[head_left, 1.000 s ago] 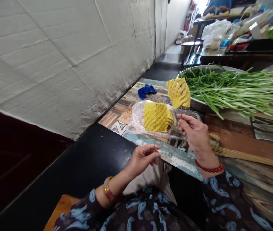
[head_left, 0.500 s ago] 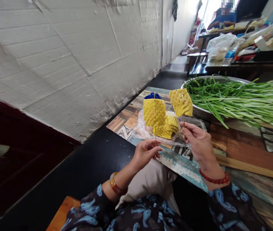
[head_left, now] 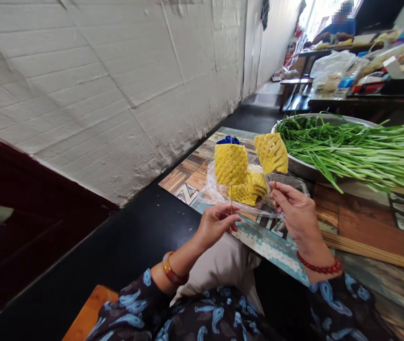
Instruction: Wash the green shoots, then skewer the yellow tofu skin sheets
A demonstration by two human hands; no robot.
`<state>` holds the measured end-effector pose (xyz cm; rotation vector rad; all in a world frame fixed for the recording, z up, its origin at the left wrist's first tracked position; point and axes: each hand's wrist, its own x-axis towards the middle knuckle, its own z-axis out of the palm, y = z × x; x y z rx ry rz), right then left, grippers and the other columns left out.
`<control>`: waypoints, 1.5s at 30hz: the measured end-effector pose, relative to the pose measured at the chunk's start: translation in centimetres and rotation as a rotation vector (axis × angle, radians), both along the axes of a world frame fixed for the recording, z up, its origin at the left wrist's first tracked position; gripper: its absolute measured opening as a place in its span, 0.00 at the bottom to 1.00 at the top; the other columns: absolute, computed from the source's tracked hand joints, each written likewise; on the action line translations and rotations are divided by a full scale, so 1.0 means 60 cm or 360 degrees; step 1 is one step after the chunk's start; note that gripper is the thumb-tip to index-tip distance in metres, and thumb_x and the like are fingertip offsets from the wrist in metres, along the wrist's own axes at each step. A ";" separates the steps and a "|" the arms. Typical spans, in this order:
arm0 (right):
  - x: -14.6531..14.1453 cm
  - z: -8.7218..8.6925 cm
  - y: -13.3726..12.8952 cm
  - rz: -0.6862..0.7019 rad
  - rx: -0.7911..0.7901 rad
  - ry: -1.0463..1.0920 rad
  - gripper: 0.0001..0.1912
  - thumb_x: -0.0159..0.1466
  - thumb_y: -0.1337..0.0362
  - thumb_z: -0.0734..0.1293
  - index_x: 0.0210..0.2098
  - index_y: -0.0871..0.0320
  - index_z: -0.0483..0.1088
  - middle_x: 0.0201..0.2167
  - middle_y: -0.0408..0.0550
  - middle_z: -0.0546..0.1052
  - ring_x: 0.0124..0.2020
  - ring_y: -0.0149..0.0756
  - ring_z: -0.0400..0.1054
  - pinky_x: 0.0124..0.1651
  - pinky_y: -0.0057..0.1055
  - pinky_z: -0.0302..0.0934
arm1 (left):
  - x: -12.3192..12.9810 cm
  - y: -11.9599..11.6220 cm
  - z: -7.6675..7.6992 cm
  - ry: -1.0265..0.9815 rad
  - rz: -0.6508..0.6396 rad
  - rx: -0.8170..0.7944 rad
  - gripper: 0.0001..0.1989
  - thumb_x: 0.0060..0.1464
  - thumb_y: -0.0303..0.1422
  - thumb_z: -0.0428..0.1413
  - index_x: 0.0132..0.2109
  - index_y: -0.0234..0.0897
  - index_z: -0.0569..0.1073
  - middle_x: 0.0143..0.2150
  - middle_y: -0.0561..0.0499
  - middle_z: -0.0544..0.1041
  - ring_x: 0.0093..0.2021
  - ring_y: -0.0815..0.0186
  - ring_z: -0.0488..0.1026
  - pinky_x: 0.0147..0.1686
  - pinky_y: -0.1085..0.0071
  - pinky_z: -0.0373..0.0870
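Observation:
Pinched in my left hand [head_left: 219,224] is a thin wooden skewer, upright, with a flat yellow lattice-cut piece [head_left: 230,164] on it. My right hand [head_left: 294,206] grips a second skewer [head_left: 275,179] that carries another yellow lattice-cut piece [head_left: 271,152], slightly tilted. The two pieces are side by side and apart. Behind and below them, more yellow pieces [head_left: 246,189] lie on a clear plastic bag [head_left: 211,184] on the wood-patterned table [head_left: 188,173]. Something blue [head_left: 228,140] shows behind the left piece.
A large metal bowl [head_left: 296,169] with long green stalks [head_left: 358,151] stands at the right. Bare skewers [head_left: 372,251] lie along the table's right part. Further back are a cluttered table [head_left: 365,102] and a seated person [head_left: 340,29]. A white wall [head_left: 116,85] runs along the left.
The view has shifted slightly, so most things appear a little further right. Both hands keep their hold on the skewers, and the skewered pieces have barely moved.

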<state>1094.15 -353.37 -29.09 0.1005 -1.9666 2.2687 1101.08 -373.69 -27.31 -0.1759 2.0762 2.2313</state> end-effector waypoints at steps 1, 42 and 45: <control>0.000 0.000 0.000 0.0007 0.0000 -0.0007 0.18 0.57 0.54 0.75 0.44 0.56 0.81 0.30 0.47 0.79 0.25 0.29 0.67 0.21 0.24 0.58 | -0.001 -0.001 -0.001 0.0000 0.0000 -0.0002 0.21 0.45 0.42 0.69 0.41 0.31 0.78 0.28 0.48 0.80 0.22 0.67 0.76 0.20 0.75 0.68; 0.001 -0.005 -0.001 -0.0051 0.0048 -0.0035 0.15 0.57 0.56 0.75 0.43 0.55 0.81 0.30 0.47 0.79 0.24 0.27 0.66 0.21 0.23 0.56 | -0.013 -0.015 -0.025 0.0184 0.0043 -0.0089 0.19 0.48 0.39 0.66 0.43 0.30 0.80 0.27 0.49 0.79 0.22 0.69 0.75 0.19 0.76 0.69; 0.000 -0.005 0.000 -0.0057 0.0059 -0.0044 0.16 0.57 0.56 0.75 0.43 0.55 0.81 0.32 0.48 0.80 0.24 0.27 0.66 0.21 0.24 0.56 | -0.012 -0.017 -0.026 0.0198 0.0040 -0.0056 0.18 0.49 0.39 0.66 0.43 0.30 0.80 0.28 0.49 0.79 0.22 0.69 0.75 0.19 0.77 0.69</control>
